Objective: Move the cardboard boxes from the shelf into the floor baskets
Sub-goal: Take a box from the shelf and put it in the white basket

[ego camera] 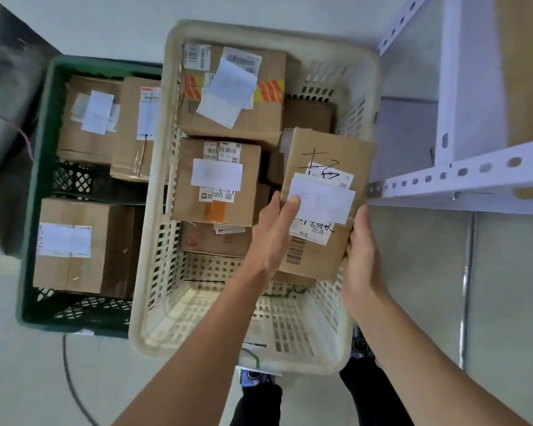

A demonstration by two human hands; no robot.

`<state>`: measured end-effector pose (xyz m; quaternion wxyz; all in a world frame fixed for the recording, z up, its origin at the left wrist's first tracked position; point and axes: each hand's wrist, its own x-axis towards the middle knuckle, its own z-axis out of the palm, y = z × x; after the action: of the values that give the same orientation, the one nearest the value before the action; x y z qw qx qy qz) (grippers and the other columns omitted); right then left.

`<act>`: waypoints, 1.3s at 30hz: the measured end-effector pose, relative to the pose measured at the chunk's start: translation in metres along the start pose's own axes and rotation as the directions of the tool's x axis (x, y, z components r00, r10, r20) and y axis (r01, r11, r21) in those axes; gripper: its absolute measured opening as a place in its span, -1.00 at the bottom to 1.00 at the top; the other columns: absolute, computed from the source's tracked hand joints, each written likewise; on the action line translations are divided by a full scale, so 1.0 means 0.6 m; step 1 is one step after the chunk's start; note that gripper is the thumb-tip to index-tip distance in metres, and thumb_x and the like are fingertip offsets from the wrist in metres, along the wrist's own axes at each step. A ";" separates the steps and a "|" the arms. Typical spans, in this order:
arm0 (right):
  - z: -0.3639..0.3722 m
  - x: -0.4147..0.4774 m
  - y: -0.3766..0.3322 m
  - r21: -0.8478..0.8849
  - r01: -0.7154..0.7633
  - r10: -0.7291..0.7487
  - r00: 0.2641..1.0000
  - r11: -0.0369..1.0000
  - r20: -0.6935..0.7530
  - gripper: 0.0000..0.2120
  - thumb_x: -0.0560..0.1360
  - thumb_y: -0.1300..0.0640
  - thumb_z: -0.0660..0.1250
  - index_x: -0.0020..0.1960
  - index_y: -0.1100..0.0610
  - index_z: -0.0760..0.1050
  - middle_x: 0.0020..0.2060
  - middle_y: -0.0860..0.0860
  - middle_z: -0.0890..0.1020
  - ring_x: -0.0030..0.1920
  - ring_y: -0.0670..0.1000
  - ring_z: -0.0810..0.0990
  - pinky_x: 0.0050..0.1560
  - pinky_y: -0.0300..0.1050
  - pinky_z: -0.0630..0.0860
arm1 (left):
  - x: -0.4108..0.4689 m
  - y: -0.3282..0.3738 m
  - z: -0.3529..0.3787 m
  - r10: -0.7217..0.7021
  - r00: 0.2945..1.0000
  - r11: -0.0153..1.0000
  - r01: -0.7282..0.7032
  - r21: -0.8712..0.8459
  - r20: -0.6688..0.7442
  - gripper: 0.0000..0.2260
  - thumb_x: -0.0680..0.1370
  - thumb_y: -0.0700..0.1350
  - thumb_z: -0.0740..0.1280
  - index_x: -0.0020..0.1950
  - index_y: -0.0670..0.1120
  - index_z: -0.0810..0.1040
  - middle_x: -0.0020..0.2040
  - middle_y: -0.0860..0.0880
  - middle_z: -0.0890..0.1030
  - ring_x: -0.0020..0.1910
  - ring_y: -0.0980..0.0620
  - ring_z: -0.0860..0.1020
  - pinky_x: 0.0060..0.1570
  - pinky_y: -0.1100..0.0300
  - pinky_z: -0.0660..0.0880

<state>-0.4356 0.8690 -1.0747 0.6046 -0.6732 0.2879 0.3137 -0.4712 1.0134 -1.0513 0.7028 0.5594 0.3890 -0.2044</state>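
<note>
Nearest the camera, two bare forearms reach forward over the near rim of the cream basket [154, 305], which stands on the pale floor [28, 379]. The left hand [274, 238] and the right hand [363, 259] clasp one cardboard box [323, 207] between them, held above the basket's right side. The left hand's thumb lies across the white label on top of the box, its other fingers hidden under the left edge. The right hand's fingers curl around the lower right edge, thumb up along the side. The held box carries handwritten black characters, overlapping white labels and a barcode.

The near end of the cream basket shows bare perforated bottom. Past the hands, a labelled box [219, 182] sits at the middle of the basket against its left wall, resting on lower boxes. At the far end lies a larger box [234, 90] with orange tape and a loose white sheet.

To the left, touching the cream basket, the green basket [34, 210] holds a box [74, 247] in its near left corner and two more [90, 118] side by side at its far end.

On the right stands the white shelf [462, 173] of perforated metal angle.
</note>
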 end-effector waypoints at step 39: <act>0.078 0.249 -0.077 -0.295 0.388 -0.360 0.922 0.873 0.146 -0.15 0.57 -0.46 -0.06 0.74 -0.06 -0.03 0.73 -0.11 0.01 0.69 -0.15 -0.04 0.69 0.03 -0.09 | 0.265 0.022 0.021 0.096 0.992 0.986 -0.106 -0.130 -0.082 -0.21 0.52 0.34 0.20 0.68 -0.03 0.36 0.61 -0.08 0.49 0.65 -0.12 0.35 0.68 -0.18 0.20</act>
<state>-0.3084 0.9191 -1.1639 0.5491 -0.7904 0.0716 0.2620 -0.3600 1.0289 -1.1656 0.7331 0.5371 0.3995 -0.1206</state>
